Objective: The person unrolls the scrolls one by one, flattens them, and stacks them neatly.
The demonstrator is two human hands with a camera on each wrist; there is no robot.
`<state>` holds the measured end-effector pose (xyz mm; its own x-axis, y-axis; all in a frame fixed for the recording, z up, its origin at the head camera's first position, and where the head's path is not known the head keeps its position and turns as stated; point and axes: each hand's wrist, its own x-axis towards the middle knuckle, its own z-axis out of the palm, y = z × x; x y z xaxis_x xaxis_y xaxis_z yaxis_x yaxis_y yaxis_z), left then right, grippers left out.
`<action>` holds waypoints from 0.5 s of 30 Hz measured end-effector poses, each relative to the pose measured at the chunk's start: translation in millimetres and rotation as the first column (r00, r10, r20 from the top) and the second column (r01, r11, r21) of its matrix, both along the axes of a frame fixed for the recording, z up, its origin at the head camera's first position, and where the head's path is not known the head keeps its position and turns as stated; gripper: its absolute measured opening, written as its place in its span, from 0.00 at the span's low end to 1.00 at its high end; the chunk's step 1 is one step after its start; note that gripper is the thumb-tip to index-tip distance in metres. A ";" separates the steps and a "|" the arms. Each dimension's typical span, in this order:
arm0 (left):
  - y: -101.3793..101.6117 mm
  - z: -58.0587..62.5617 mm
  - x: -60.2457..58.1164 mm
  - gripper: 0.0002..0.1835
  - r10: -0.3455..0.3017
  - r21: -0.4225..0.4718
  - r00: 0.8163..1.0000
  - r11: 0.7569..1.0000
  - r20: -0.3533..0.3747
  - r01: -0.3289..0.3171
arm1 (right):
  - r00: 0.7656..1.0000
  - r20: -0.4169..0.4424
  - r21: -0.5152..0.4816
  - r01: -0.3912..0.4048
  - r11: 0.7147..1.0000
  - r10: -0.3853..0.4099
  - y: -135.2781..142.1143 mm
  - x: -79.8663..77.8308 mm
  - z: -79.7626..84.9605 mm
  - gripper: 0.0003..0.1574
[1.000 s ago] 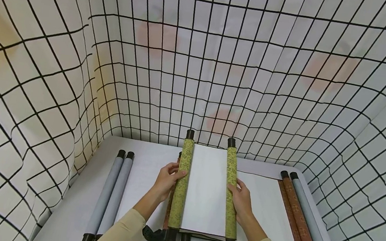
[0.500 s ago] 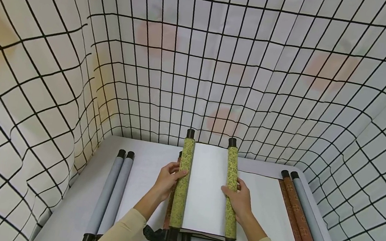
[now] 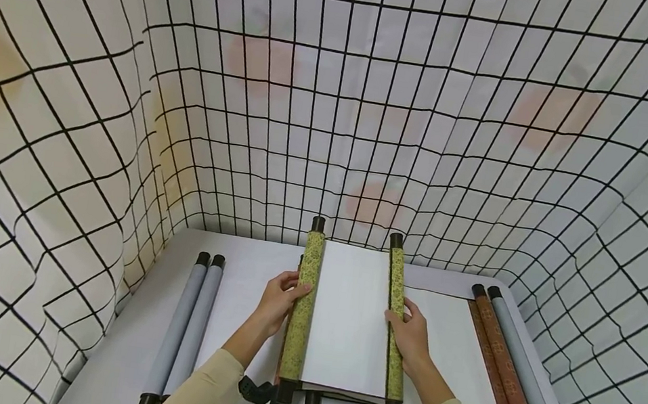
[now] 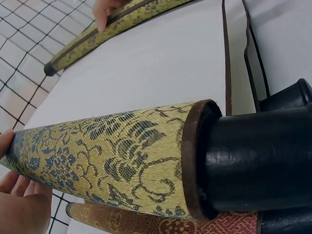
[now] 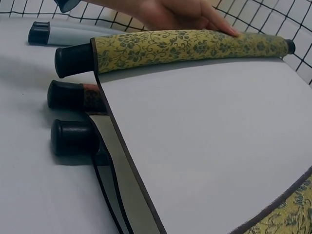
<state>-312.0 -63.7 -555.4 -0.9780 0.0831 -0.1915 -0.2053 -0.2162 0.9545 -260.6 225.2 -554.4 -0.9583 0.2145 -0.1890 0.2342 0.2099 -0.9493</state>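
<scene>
A hanging scroll with yellow-green floral brocade is partly unrolled, its white paper (image 3: 351,322) between two rolls. My left hand (image 3: 275,299) grips the left roll (image 3: 299,328), thumb on top and fingers round its outer side. My right hand (image 3: 412,336) holds the right roll (image 3: 398,273) with the thumb over its inner edge. In the left wrist view the left roll's brocade (image 4: 107,156) and black end knob (image 4: 258,161) fill the foreground. The paper's near edge (image 5: 129,168) stands above other knobs in the right wrist view.
Beneath lies a wider scroll with a reddish-brown roll (image 3: 502,362) at right and white paper (image 3: 451,355). A grey roll (image 3: 525,378) lies beside it; two more grey rolls (image 3: 177,333) lie at left. Black wire mesh (image 3: 370,133) stands round the white table (image 3: 249,254).
The right hand and right roll have moved slightly rightward, widening the strip of white paper. My right thumb shifted over the roll. The left hand has stayed nearly in place.
</scene>
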 end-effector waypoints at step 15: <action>1.7 -2.4 0.0 0.28 0.007 0.017 1.000 1.000 0.014 -0.008 | 1.000 -0.023 -0.004 -0.020 1.000 0.020 1.0 -0.6 1.8 0.54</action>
<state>-312.0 -62.0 -557.9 -0.9759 0.0792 -0.2035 -0.2166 -0.2344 0.9477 -261.3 226.3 -552.6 -0.9665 0.1943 -0.1678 0.2081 0.2101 -0.9553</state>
